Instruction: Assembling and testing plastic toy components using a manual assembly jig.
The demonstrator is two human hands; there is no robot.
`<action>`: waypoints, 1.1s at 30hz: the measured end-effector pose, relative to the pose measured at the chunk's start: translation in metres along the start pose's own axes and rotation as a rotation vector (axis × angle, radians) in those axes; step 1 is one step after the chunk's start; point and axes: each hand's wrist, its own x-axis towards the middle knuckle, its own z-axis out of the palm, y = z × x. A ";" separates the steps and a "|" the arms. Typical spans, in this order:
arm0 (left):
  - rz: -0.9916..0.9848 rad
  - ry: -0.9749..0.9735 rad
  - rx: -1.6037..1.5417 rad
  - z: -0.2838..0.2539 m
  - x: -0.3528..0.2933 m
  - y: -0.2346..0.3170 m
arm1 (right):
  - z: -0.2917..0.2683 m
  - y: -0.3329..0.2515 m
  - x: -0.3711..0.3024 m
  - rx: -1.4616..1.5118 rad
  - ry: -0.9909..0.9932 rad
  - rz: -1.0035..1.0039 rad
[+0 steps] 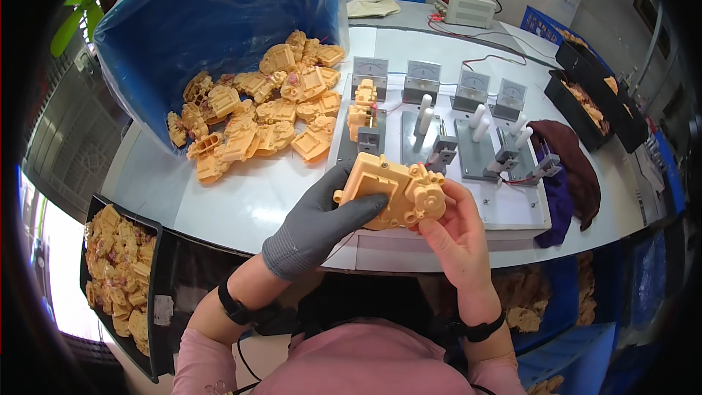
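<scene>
A yellow-orange plastic gear housing (398,189) is held up between my two hands, above the front of the table. My left hand (322,212), in a grey glove, closes round its left end with the thumb across the top face. The bare fingers of my right hand (458,234) grip the rounded right end. Just beyond stands a test fixture with grey plates (418,139), white pegs (425,118) and several analog meters (423,77). Another yellow-orange housing (361,121) sits on the leftmost station of the fixture.
A blue bin with plastic lining (212,14) lies at the left, housings (278,106) spilling onto the table. A black crate of parts (121,278) stands lower left. Dark cloths (574,168) hang at the right edge. Behind are a power supply (466,7) and black trays (585,106).
</scene>
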 end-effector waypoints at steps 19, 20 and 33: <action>0.115 -0.212 0.416 0.010 0.006 -0.004 | -0.034 -0.014 -0.003 -0.071 -0.075 0.042; 0.113 -0.214 0.424 0.009 0.008 -0.004 | -0.035 -0.014 -0.001 -0.060 -0.074 0.043; 0.485 -0.273 0.391 0.015 0.033 -0.053 | -0.085 -0.002 -0.007 -0.305 0.240 -0.043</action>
